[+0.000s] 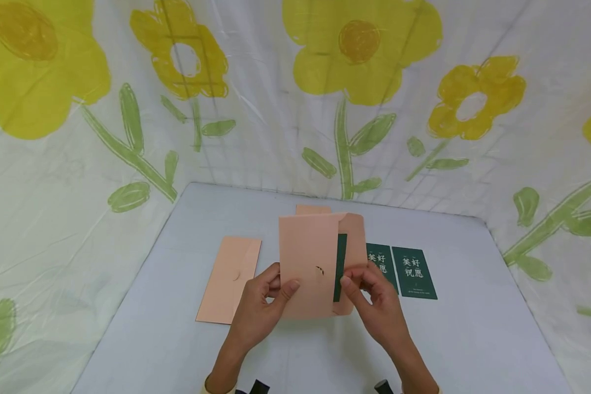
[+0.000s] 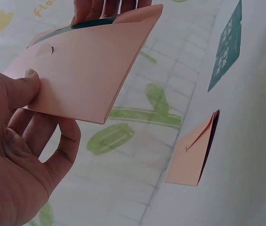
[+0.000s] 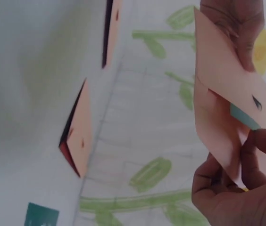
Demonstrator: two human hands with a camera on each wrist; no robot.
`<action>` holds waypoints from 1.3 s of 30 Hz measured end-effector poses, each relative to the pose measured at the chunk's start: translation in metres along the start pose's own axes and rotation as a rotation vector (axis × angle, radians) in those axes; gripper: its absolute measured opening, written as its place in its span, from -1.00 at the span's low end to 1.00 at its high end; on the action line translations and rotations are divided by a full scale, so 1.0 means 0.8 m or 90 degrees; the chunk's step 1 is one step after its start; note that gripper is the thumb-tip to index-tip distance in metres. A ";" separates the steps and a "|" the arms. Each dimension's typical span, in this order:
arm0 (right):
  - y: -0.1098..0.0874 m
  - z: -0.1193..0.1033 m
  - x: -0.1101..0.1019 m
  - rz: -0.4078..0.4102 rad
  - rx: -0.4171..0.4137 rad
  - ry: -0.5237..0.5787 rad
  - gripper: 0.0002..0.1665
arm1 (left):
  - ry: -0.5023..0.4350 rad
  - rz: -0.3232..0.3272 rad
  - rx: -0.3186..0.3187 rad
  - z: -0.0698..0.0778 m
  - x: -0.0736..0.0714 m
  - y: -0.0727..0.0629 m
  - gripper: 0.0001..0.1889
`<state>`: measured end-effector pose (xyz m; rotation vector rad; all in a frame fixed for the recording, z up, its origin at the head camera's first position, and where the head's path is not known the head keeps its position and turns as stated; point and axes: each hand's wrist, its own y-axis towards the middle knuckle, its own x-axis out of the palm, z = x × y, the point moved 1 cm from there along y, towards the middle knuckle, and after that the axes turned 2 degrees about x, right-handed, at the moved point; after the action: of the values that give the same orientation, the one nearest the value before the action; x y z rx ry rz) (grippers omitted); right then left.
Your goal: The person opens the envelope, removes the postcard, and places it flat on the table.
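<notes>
A pink envelope (image 1: pixel 309 246) is held upright above the table, its flap (image 1: pixel 355 241) unfolded to the right. My left hand (image 1: pixel 262 306) grips the envelope's left edge, thumb in front and fingers behind. Most of a dark green card (image 1: pixel 341 262) is hidden inside the envelope; a narrow strip shows at the opening. My right hand (image 1: pixel 376 301) pinches at the card's exposed edge and the flap, with the thumb in front. In the right wrist view the green card (image 3: pixel 244 116) peeks out between the envelope's layers.
Another pink envelope (image 1: pixel 229 279) lies to the left on the white table (image 1: pixel 285 361). Behind the held one, a further pink envelope (image 1: pixel 313 209) shows partly. Two green cards with white characters, one partly covered (image 1: pixel 384 262) and one fully visible (image 1: pixel 415 273), lie at the right. A flower-printed curtain (image 1: pixel 256 137) hangs behind.
</notes>
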<state>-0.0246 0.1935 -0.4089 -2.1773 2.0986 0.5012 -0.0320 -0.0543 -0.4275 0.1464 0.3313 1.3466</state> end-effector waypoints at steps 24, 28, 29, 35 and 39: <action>-0.009 0.003 -0.057 0.142 0.040 -0.105 -0.83 | 0.046 0.066 0.047 -0.010 -0.021 -0.004 -0.82; -0.013 0.006 -0.077 0.183 0.060 -0.126 -0.79 | 0.033 0.079 0.043 -0.012 -0.026 -0.004 -0.93; -0.014 0.007 -0.083 0.196 0.065 -0.131 -0.78 | 0.028 0.081 0.037 -0.012 -0.027 -0.004 -0.91; -0.019 0.012 -0.120 0.280 0.100 -0.151 -0.72 | 0.026 0.093 0.024 -0.013 -0.032 -0.004 -0.91; -0.021 0.015 -0.141 0.329 0.120 -0.153 -0.71 | 0.030 0.095 0.017 -0.011 -0.034 -0.003 -0.90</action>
<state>-0.0111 0.3061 -0.3909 -1.3884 2.4391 0.5376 -0.0374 -0.0820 -0.4328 0.1644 0.3846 1.4961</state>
